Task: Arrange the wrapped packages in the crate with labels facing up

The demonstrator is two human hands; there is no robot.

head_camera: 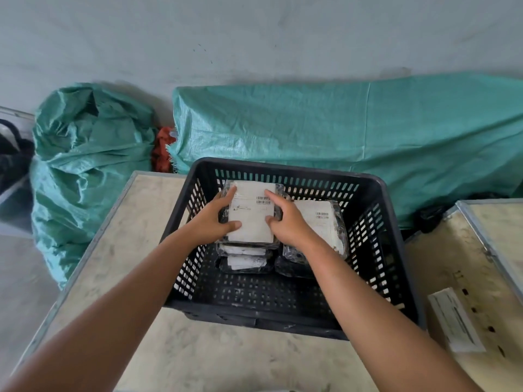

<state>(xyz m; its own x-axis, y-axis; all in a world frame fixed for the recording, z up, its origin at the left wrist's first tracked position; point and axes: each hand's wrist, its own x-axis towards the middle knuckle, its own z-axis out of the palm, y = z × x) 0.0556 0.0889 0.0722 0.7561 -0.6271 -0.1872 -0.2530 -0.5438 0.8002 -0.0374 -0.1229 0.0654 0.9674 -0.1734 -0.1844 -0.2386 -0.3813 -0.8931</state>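
Both hands, left hand (216, 219) and right hand (285, 222), are clamping their grip on the label-up wrapped package (252, 213) atop the left stack inside the black crate (396, 250), risking the uneven stack sliding if released off-centre.

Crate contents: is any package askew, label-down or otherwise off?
Nothing stands out. Both hands, left and right, hold the top package on the left stack in the black crate, label up and square. The right stack's top package also shows its label.
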